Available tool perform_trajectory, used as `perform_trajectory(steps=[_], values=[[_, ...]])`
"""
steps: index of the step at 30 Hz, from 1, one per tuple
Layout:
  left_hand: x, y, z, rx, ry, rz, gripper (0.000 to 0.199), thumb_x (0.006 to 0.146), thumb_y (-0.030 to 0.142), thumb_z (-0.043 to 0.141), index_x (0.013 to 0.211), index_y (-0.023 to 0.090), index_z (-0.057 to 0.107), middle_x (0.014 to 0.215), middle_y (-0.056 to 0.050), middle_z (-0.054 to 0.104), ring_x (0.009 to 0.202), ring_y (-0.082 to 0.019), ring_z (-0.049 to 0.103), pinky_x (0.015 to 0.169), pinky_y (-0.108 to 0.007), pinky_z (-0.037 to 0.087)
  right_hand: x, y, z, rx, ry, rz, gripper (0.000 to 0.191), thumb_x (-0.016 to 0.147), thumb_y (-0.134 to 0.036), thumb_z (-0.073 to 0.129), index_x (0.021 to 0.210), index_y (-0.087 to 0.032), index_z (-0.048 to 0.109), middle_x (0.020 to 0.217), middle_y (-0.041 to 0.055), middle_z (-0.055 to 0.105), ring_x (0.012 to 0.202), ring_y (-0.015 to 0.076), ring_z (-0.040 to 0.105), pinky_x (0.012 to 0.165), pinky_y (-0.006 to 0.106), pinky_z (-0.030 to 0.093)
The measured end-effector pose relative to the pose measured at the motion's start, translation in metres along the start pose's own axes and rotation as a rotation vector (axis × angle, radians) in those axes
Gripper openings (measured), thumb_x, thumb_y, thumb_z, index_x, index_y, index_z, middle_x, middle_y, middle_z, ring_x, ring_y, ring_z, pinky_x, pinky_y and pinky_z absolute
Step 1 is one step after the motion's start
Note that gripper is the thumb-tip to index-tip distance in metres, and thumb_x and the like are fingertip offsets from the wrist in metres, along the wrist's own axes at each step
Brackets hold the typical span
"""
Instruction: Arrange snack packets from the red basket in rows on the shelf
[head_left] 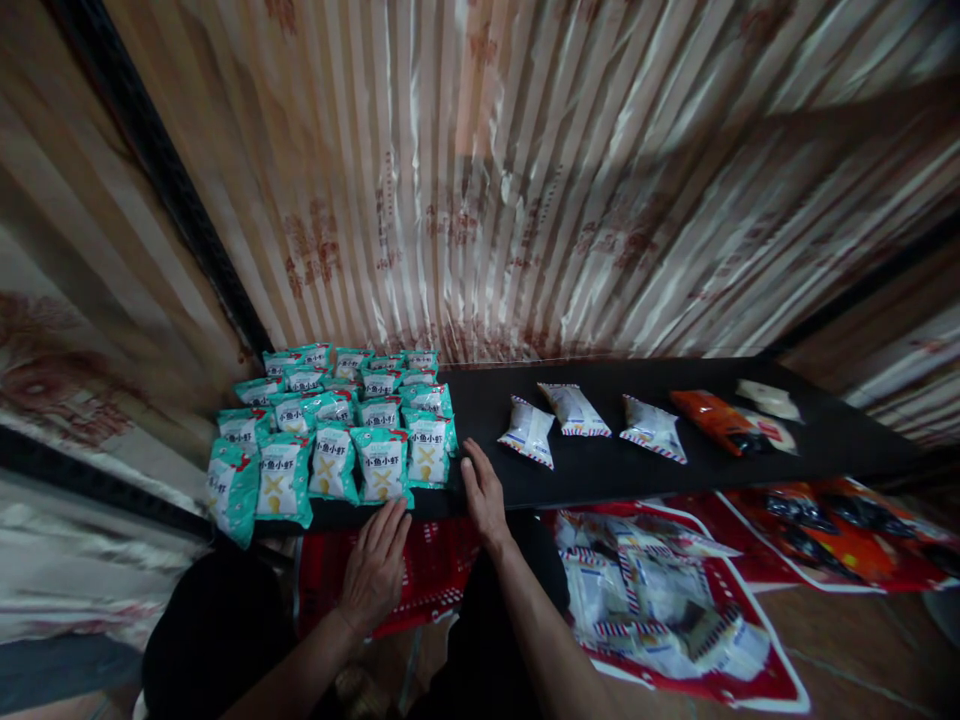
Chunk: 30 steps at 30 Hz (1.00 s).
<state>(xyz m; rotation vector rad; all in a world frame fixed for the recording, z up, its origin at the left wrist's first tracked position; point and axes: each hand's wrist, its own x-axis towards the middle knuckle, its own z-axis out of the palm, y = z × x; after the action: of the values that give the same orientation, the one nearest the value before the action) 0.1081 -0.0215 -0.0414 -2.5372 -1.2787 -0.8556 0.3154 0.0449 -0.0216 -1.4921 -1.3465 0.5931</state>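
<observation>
Several teal-and-white snack bags [328,462] stand in rows at the left end of a black shelf [480,400]. My left hand [377,560] is at the shelf's front edge, its fingertips at the bottom of a front-row snack bag [384,468]; the fingers are extended and hold nothing. My right hand [484,490] rests at the right side of the rows, beside the rightmost front bag [430,450], fingers stretched out with nothing in them. Whether its fingertips touch that bag I cannot tell.
Three white bags with striped edges [574,410] lie mid-shelf. Orange bags [720,422] and pale packets [769,400] lie further right. Below the shelf are red baskets, one with white bags [645,590], another with orange bags [840,525]. Striped plastic sheeting [465,180] hangs behind.
</observation>
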Motion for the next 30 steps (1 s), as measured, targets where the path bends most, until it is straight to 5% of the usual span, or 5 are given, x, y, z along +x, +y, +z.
perform_trajectory(steps=[4, 13, 30], values=[[0.005, 0.004, 0.003, 0.001, 0.002, 0.063, 0.047, 0.08, 0.006, 0.034, 0.122, 0.009, 0.053, 0.134, -0.012, 0.051, 0.133, -0.022, 0.033, 0.102, -0.037, 0.04, 0.006, -0.003, 0.002, 0.054, -0.066, 0.042, 0.062, 0.089, -0.057, 0.032, 0.132, -0.015, 0.047, 0.143, 0.0118, 0.04, 0.134, 0.0227, 0.034, 0.113, 0.044, 0.025], [0.021, 0.01, 0.015, -0.024, -0.012, 0.091, 0.047, 0.078, 0.0, 0.034, 0.122, 0.007, 0.051, 0.136, -0.015, 0.047, 0.137, -0.024, 0.025, 0.101, -0.04, 0.043, 0.008, -0.007, -0.001, 0.036, -0.216, 0.019, 0.065, 0.091, -0.059, 0.023, 0.131, -0.015, 0.049, 0.137, 0.0105, 0.049, 0.13, 0.0226, 0.041, 0.112, 0.043, 0.028], [0.021, 0.01, 0.014, -0.028, -0.003, 0.1, 0.046, 0.078, 0.0, 0.035, 0.121, 0.004, 0.051, 0.136, -0.018, 0.046, 0.138, -0.026, 0.022, 0.101, -0.042, 0.042, 0.006, -0.007, 0.0, -0.017, -0.181, -0.038, 0.065, 0.092, -0.056, 0.023, 0.133, -0.012, 0.047, 0.14, 0.0121, 0.044, 0.132, 0.0215, 0.037, 0.113, 0.041, 0.027]])
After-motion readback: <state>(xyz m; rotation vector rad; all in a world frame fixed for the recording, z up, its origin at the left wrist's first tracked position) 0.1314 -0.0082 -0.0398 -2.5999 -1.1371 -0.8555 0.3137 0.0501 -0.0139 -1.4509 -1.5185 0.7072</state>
